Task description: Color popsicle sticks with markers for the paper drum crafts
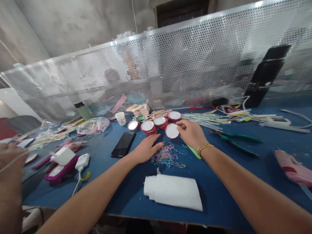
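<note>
My right hand, with a gold bracelet at the wrist, pinches the right edge of a round white disc with a red rim. Several more red-rimmed rounds, some stacked, sit just behind it, among them a stack at the left. Fingers stretched out, my left hand rests palm down at the left side of a loose pile of coloured rubber bands; it holds nothing that I can see. A green strip lies partly under my right wrist. Nearer to me is a folded white cloth or paper.
A black phone lies left of my left hand, a paper cup behind it. Green-handled pliers and a pink tool are at right. Another person's hand is at far left. A perforated metal screen borders the back.
</note>
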### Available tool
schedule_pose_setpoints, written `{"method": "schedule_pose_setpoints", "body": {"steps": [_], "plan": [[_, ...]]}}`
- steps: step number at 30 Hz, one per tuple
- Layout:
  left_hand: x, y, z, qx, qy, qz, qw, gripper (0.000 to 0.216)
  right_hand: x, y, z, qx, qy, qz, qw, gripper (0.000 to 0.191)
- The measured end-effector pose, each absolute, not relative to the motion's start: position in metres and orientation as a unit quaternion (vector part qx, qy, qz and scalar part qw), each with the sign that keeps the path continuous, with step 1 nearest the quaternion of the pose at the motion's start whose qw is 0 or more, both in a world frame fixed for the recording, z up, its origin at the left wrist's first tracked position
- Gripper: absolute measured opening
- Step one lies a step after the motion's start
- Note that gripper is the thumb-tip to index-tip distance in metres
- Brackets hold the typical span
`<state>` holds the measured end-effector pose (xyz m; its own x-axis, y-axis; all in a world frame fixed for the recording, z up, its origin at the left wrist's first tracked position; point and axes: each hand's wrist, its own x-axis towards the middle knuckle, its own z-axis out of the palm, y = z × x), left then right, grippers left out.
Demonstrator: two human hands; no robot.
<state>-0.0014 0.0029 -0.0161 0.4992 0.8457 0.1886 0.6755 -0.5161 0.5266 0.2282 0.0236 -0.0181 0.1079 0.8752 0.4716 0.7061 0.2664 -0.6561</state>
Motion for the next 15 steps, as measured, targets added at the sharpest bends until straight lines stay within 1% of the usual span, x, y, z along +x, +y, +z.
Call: {"method": "schedule_pose_setpoints", "body": {"steps": [3, 6, 11, 13, 15], "plan": [[0.003, -0.006, -0.015, 0.876, 0.431, 0.145, 0.163, 0.071, 0.229, 0.025, -0.020, -0.609, -0.672, 0.087, 0.413, 0.025], [0.006, -0.010, -0.013, 0.896, 0.398, 0.106, 0.164, 0.068, 0.227, 0.026, -0.023, -0.612, -0.681, 0.089, 0.393, 0.025], [0.006, -0.011, -0.010, 0.900, 0.324, 0.148, 0.253, 0.057, 0.227, 0.027, -0.025, -0.605, -0.694, 0.092, 0.378, 0.026], [0.007, -0.012, -0.010, 0.896, 0.313, 0.170, 0.263, 0.054, 0.230, 0.028, -0.022, -0.607, -0.693, 0.081, 0.380, 0.026], [0.009, -0.013, -0.009, 0.894, 0.317, 0.193, 0.249, 0.050, 0.236, 0.028, -0.017, -0.612, -0.686, 0.067, 0.388, 0.027]]}}
